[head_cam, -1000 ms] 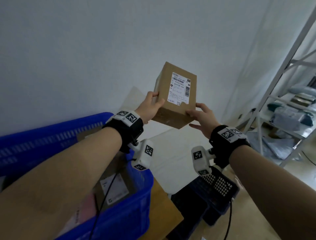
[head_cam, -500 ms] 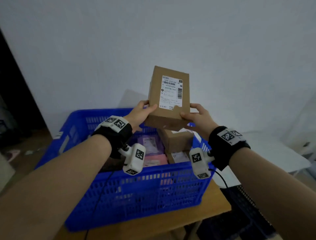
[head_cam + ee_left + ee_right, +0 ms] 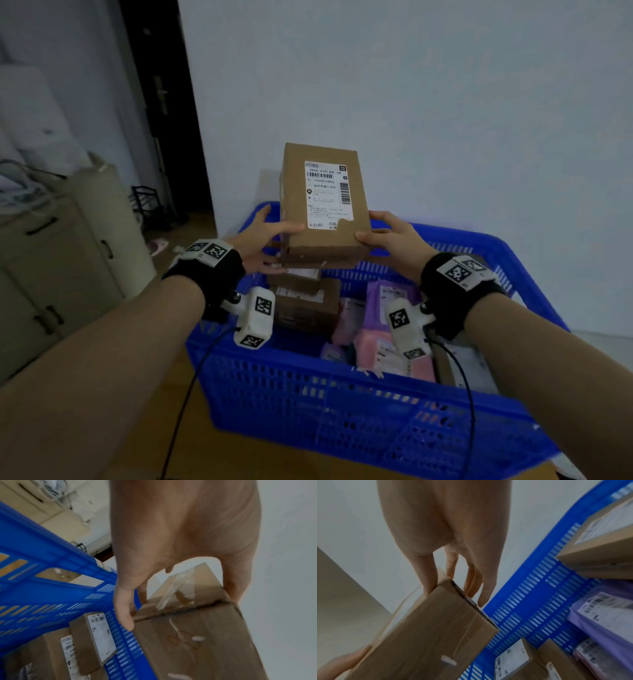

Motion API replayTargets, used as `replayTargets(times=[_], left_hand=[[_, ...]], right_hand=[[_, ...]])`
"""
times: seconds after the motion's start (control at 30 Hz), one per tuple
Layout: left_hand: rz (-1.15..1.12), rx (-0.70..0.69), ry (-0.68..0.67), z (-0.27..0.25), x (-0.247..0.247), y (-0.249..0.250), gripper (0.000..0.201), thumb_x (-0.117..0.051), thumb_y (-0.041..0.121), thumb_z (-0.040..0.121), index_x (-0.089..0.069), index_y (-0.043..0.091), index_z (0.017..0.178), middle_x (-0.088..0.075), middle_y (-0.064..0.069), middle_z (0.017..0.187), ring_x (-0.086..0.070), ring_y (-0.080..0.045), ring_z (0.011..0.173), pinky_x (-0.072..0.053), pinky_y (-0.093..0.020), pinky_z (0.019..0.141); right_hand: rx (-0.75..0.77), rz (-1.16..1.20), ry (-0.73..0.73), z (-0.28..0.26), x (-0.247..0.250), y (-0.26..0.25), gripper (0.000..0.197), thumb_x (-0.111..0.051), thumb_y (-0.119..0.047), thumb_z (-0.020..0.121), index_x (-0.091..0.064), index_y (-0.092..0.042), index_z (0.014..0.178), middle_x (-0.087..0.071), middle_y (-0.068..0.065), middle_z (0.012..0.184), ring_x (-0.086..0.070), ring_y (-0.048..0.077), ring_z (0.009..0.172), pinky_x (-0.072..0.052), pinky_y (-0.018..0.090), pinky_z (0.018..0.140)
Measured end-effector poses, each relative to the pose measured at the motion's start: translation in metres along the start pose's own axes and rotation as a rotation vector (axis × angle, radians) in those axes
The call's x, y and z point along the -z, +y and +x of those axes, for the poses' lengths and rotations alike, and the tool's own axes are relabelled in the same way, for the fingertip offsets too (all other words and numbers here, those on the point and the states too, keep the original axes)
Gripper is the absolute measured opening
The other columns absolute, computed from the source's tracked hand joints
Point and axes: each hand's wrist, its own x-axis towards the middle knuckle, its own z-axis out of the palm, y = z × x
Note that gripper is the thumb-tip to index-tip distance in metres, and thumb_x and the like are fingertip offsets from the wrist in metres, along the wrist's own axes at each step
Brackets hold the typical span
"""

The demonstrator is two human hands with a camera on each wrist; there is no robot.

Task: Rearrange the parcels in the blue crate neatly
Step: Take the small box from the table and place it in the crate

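Above blue crate (image 3: 359,404) | both hands clamp cardboard box (image 3: 323,205) | stacked boxes (image 3: 305,301), purple mailers (image 3: 394,298) beneath

pale wall (image 3: 445,102), dark doorway (image 3: 164,102), beige cabinet (image 3: 68,257) at left.

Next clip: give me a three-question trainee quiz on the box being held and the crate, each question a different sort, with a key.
1. True or false: both the left hand and right hand hold the box.
2. Multiple choice: the box is A) resting on the crate floor, B) held above the crate, C) on the cabinet.
3. Fill in: the box's upward face carries a white ____.

Key: 1 true; 2 B; 3 label.
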Motion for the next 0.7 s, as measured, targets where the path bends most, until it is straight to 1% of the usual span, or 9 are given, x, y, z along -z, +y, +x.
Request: replayTargets(times=[0.07, 0.13, 0.2, 0.27, 0.33, 0.43, 0.5, 0.6, 0.7], left_hand=[[-0.041, 0.032, 0.011, 0.008, 0.011, 0.001, 0.09, -0.072, 0.024, 0.08, -0.012, 0.048, 0.144, -0.042, -0.015, 0.135, -0.051, -0.04, 0.118, -0.046, -0.056, 0.095], [-0.051, 0.057, 0.006, 0.015, 0.021, 0.001, 0.078, -0.067, 0.02, 0.084, -0.019, 0.05, 0.137, -0.041, -0.016, 0.137, -0.051, -0.042, 0.117, -0.048, -0.055, 0.091], [-0.06, 0.088, -0.007, 0.024, 0.029, -0.001, 0.084, -0.066, 0.018, 0.083, -0.015, 0.053, 0.139, -0.043, -0.018, 0.138, -0.053, -0.044, 0.114, -0.048, -0.056, 0.09], [-0.043, 0.123, -0.039, 0.032, 0.035, -0.004, 0.095, -0.073, 0.015, 0.076, -0.015, 0.055, 0.14, -0.046, -0.018, 0.136, -0.057, -0.045, 0.111, -0.047, -0.059, 0.093], [-0.003, 0.18, -0.097, 0.041, 0.039, -0.007, 0.11, -0.083, 0.014, 0.062, -0.018, 0.055, 0.141, -0.049, -0.018, 0.135, -0.059, -0.045, 0.109, -0.046, -0.063, 0.092], [0.034, 0.255, -0.134, 0.054, 0.043, -0.013, 0.127, -0.093, 0.02, 0.046, -0.017, 0.055, 0.142, -0.049, -0.018, 0.138, -0.058, -0.046, 0.112, -0.042, -0.069, 0.091], [0.045, 0.248, -0.065, 0.061, 0.042, -0.012, 0.126, -0.094, 0.03, 0.046, -0.016, 0.053, 0.143, -0.04, -0.017, 0.146, -0.055, -0.047, 0.116, -0.042, -0.07, 0.09], [0.065, 0.172, 0.133, 0.069, 0.04, -0.005, 0.114, -0.084, 0.04, 0.058, -0.013, 0.047, 0.146, -0.025, -0.007, 0.155, -0.045, -0.04, 0.126, -0.046, -0.06, 0.09], [0.24, 0.157, 0.144, 0.073, 0.041, -0.001, 0.124, -0.091, 0.055, 0.025, -0.039, 0.042, 0.137, -0.041, 0.005, 0.146, -0.048, -0.028, 0.124, -0.047, -0.047, 0.081]], right_hand=[[-0.047, -0.032, -0.06, 0.022, -0.002, 0.001, 0.061, -0.069, -0.016, 0.084, -0.041, -0.02, 0.138, -0.063, 0.01, 0.119, -0.06, 0.026, 0.11, -0.051, 0.042, 0.085], [-0.145, -0.084, -0.145, 0.04, -0.002, 0.003, 0.076, -0.075, -0.036, 0.076, -0.037, -0.023, 0.141, -0.056, 0.007, 0.132, -0.055, 0.026, 0.12, -0.05, 0.04, 0.077], [-0.243, -0.142, -0.288, 0.055, 0.0, 0.007, 0.073, -0.072, -0.05, 0.074, -0.045, -0.023, 0.136, -0.055, 0.006, 0.133, -0.053, 0.024, 0.119, -0.05, 0.04, 0.077], [-0.311, -0.126, -0.428, 0.068, 0.001, 0.014, 0.051, -0.062, -0.047, 0.081, -0.055, -0.025, 0.126, -0.06, 0.005, 0.125, -0.056, 0.022, 0.113, -0.047, 0.045, 0.092], [-0.336, -0.116, -0.49, 0.079, 0.004, 0.022, 0.046, -0.059, -0.042, 0.081, -0.056, -0.027, 0.124, -0.059, 0.008, 0.129, -0.056, 0.025, 0.117, -0.041, 0.048, 0.104], [-0.34, -0.127, -0.537, 0.094, 0.008, 0.034, 0.053, -0.064, -0.032, 0.082, -0.05, -0.024, 0.132, -0.056, 0.012, 0.135, -0.056, 0.029, 0.118, -0.042, 0.048, 0.104], [-0.345, -0.143, -0.566, 0.103, 0.014, 0.041, 0.062, -0.071, -0.027, 0.075, -0.049, -0.022, 0.133, -0.055, 0.013, 0.136, -0.057, 0.03, 0.116, -0.045, 0.046, 0.101], [-0.358, -0.197, -0.605, 0.112, 0.024, 0.052, 0.067, -0.072, -0.021, 0.066, -0.051, -0.021, 0.13, -0.052, 0.014, 0.139, -0.054, 0.031, 0.122, -0.042, 0.049, 0.104], [-0.371, -0.246, -0.67, 0.12, 0.032, 0.061, 0.079, -0.078, -0.012, 0.059, -0.049, -0.018, 0.132, -0.054, 0.016, 0.136, -0.052, 0.035, 0.126, -0.041, 0.052, 0.106]])
